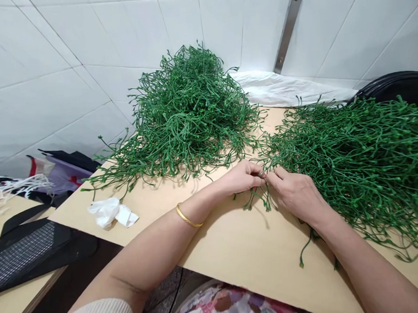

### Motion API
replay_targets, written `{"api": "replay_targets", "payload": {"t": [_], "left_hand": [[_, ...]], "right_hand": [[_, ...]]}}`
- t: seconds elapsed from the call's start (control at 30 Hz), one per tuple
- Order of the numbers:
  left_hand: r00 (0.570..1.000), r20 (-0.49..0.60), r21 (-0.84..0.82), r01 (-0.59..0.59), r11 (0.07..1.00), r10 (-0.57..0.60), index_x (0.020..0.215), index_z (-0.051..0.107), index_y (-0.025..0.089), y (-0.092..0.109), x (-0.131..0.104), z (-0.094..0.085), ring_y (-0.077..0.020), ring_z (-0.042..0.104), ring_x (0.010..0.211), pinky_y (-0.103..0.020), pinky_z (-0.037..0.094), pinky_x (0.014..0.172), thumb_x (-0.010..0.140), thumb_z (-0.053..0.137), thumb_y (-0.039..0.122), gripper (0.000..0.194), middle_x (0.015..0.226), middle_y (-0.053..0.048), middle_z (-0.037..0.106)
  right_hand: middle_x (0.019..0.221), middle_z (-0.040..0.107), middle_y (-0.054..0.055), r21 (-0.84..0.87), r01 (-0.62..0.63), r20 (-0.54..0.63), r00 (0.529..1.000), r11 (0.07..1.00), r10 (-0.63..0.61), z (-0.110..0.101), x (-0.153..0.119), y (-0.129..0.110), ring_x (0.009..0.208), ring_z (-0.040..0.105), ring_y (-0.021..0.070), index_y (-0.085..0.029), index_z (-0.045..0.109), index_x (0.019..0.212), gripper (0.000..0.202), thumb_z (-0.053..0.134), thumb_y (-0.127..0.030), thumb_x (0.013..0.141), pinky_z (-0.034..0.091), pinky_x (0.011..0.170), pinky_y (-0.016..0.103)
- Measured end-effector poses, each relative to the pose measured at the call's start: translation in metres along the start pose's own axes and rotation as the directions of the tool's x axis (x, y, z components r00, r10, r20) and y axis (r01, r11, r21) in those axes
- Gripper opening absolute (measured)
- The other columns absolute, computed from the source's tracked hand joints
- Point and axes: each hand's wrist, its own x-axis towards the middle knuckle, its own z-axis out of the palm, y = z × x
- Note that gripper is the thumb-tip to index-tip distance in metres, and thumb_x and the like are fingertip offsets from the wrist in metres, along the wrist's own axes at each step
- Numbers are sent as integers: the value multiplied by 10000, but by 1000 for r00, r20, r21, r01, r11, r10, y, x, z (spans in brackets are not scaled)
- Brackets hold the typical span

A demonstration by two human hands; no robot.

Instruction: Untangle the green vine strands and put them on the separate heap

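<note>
Thumb and forefinger of the left hand [245, 177] pinch together near the middle of the frame, a few thin green stems [266, 202] dangling just below them. The fingertips of the right hand [295, 193] close in a pinch at the same spot, on the upper ends of those stems; a small greyish glint lies between the hands, too small to identify. The stems look light, slender and flexible, with small knobbed tips, and would probably bend easily and snag on one another. Gathering a few by their plain lengths, away from the tips, looks the surest hold; a hard tug could tear or tangle them.

Behind the hands, a tall heap of green sprigs [191, 109] rises at upper centre, and a broader spread of sprigs [382, 147] fills the right of the frame, both on a pale tabletop [216, 242]. A gold-coloured bangle [188, 217] circles the left forearm. Crumpled white tissue [106, 212] lies at centre left, white strands [2, 192] at the left edge. White sheeting [279, 88] lines the tiled wall [58, 43] beneath a metal bar [289, 29]; something black [399, 86] bulges at upper right.
</note>
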Motion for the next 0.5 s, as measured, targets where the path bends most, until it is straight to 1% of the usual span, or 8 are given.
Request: {"api": "replay_targets", "payload": {"t": [0.1, 0.17, 0.2, 0.27, 0.33, 0.4, 0.43, 0.5], "left_hand": [[998, 52, -5, -29, 1000, 29, 616, 625, 102, 0, 0, -3, -45, 395, 493, -191, 325, 502, 630, 584, 150, 65, 528, 26, 492], [997, 72, -16, -37, 999, 38, 653, 649, 103, 2, 0, -4, -45, 405, 493, -192, 338, 507, 635, 589, 156, 82, 542, 23, 508], [996, 74, -19, -44, 999, 45, 655, 653, 103, 4, -1, -4, -42, 405, 492, -190, 337, 503, 633, 595, 155, 81, 549, 22, 511], [995, 83, -40, -56, 998, 59, 646, 653, 102, 7, -2, -3, -39, 412, 503, -187, 340, 506, 629, 610, 161, 74, 567, 20, 521], [996, 72, -93, -41, 995, 47, 623, 642, 101, 7, -2, -1, -40, 425, 515, -188, 349, 517, 624, 631, 178, 78, 567, 21, 521], [1000, 14, -166, 11, 986, -9, 612, 626, 100, 5, 0, 1, -43, 440, 512, -194, 360, 519, 612, 653, 198, 102, 550, 23, 520], [999, -26, -201, 35, 979, -41, 606, 616, 98, 4, 1, 1, -46, 448, 504, -199, 368, 515, 602, 665, 206, 118, 544, 22, 522], [991, -95, -260, 63, 964, -90, 596, 598, 94, 0, 3, 3, -52, 457, 484, -211, 380, 502, 586, 683, 219, 152, 533, 17, 526]], "right_hand": [[649, 501, 21, 239, -65, 28, 998, 969, 60, 1, -1, 3, 535, 396, 121, -176, 532, 739, 221, 343, -191, 852, 221, 500, 259], [596, 467, 2, 499, -109, 50, 994, 860, 97, 1, 0, 6, 543, 397, 116, -182, 487, 667, 268, 330, -246, 873, 259, 521, 245], [581, 449, -7, 634, -133, 68, 991, 762, 116, 0, 1, 7, 537, 389, 109, -182, 471, 645, 288, 333, -279, 880, 271, 522, 239], [552, 394, -30, 856, -187, 124, 979, 483, 159, -2, 3, 9, 495, 344, 92, -184, 457, 638, 307, 359, -349, 877, 262, 484, 228], [527, 318, -55, 956, -232, 189, 955, 180, 229, -4, 5, 11, 449, 268, 78, -189, 451, 655, 310, 387, -410, 864, 216, 430, 218], [512, 270, -71, 969, -246, 230, 920, 12, 318, -4, 6, 12, 432, 216, 70, -191, 455, 675, 309, 425, -449, 842, 178, 405, 209], [507, 266, -74, 969, -247, 230, 903, 2, 362, -4, 6, 13, 433, 213, 68, -190, 460, 676, 309, 452, -459, 828, 177, 404, 206], [504, 282, -71, 961, -256, 190, 881, 99, 433, -5, 5, 14, 443, 235, 65, -184, 468, 657, 311, 504, -457, 800, 201, 412, 204]]}}
